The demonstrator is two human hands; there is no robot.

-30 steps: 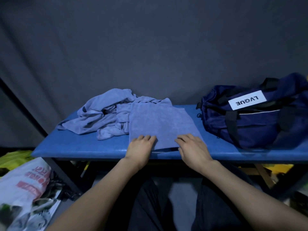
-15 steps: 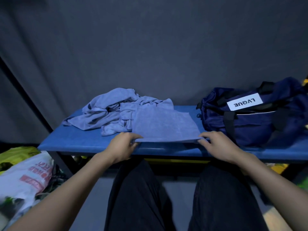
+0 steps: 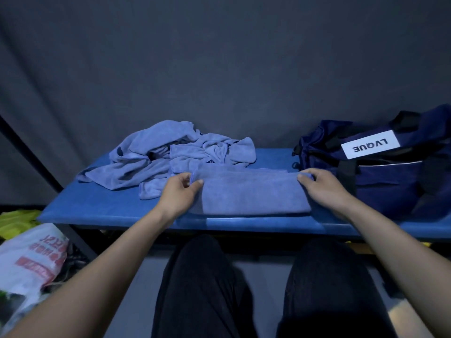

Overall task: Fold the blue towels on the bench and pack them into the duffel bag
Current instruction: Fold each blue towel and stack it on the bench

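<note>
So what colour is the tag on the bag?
White with black letters; the tag on the duffel bag shows best in the head view.

Left hand (image 3: 181, 192) and right hand (image 3: 322, 186) each hold a pinching grip.

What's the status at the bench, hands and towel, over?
Left hand and right hand each pinch a corner of the towel, half folded. Heap of towels unfolded behind it. Duffel bag to the right, nothing blocking.

towel (image 3: 251, 191) folded over — near edge carried back
</note>
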